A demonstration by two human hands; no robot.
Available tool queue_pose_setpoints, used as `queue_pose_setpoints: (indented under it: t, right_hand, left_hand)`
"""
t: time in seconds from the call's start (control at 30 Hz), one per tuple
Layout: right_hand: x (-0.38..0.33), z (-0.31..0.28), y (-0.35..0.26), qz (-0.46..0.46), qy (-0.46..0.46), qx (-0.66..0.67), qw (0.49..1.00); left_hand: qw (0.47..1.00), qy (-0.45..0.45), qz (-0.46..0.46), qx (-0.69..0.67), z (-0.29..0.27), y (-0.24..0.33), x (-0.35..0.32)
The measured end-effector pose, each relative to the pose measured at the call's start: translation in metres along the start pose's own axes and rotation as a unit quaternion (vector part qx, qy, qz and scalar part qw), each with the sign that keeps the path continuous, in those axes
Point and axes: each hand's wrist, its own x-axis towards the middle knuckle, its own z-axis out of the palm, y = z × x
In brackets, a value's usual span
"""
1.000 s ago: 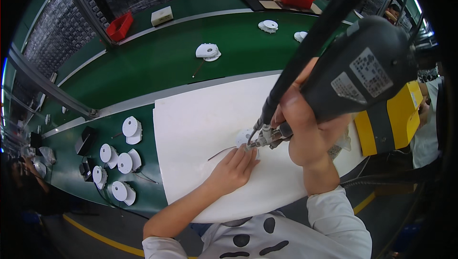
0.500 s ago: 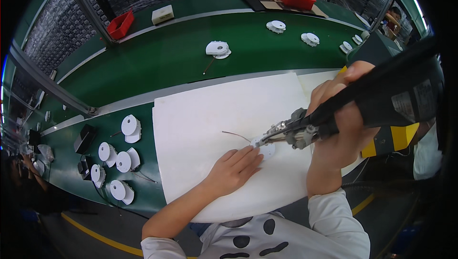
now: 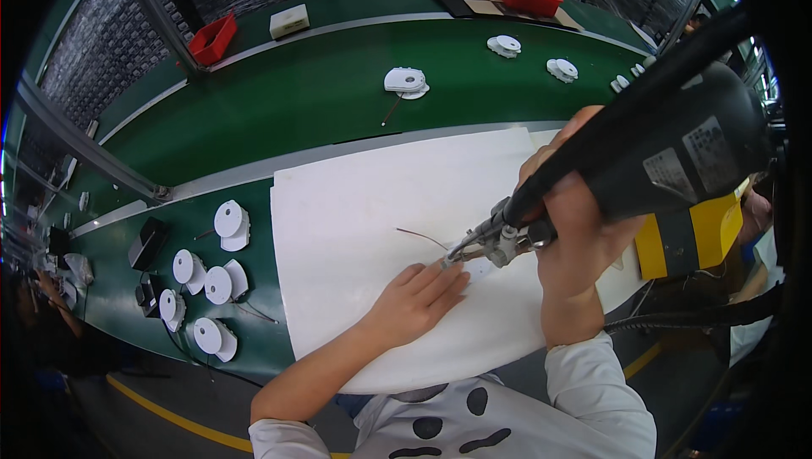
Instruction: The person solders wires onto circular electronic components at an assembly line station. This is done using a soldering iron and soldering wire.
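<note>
My right hand is wrapped around a black handheld power screwdriver with a metal head and a thick cable. Its tip reaches down to the left, onto a small white round part lying on the white board. My left hand lies beside that part, fingers together, fingertips holding its near left edge. A thin brown wire runs out from the part to the left. The tool and fingers hide much of the part.
Several white round parts rest on the green table at left, near black boxes. More white parts sit on the green conveyor belt beyond the board. Red bins stand behind; a yellow-and-black box is at right.
My right hand and the screwdriver have moved left, and the tool body has swung lower. My left hand stays almost in place. White parts on the belt have shifted to the right.
</note>
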Motion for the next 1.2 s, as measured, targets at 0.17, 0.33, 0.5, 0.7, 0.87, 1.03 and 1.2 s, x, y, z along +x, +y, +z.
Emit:
queue_pose_setpoints:
  t: [0.17, 0.33, 0.5, 0.7, 0.87, 1.03, 1.2]
  right_hand:
    - [-0.004, 0.000, 0.001, -0.024, -0.012, -0.019, 0.999]
    - [-0.006, 0.000, -0.006, 0.038, 0.024, 0.009, 0.999]
    - [0.015, -0.026, -0.029, -0.022, 0.190, 0.006, 0.981]
    - [0.031, -0.043, -0.032, -0.060, 0.192, -0.007, 0.979]
    - [0.027, -0.048, -0.023, -0.078, 0.173, -0.021, 0.982]
    - [0.026, -0.047, -0.025, -0.058, 0.141, -0.013, 0.988]
    - [0.030, -0.052, -0.027, -0.072, 0.161, -0.013, 0.984]
  left_hand:
    - [1.000, -0.012, 0.003, 0.011, 0.000, 0.002, -0.003]
    - [0.997, -0.032, 0.046, 0.049, -0.004, -0.002, -0.002]
    - [0.998, -0.011, -0.028, 0.048, -0.007, -0.065, -0.017]
    - [0.961, 0.057, -0.240, 0.130, -0.004, -0.206, 0.036]
    - [0.961, 0.048, -0.212, 0.169, 0.044, -0.208, 0.120]
    - [0.951, -0.023, -0.255, 0.172, 0.084, -0.207, 0.141]
    - [0.978, 0.145, -0.150, 0.008, 0.027, -0.140, 0.152]
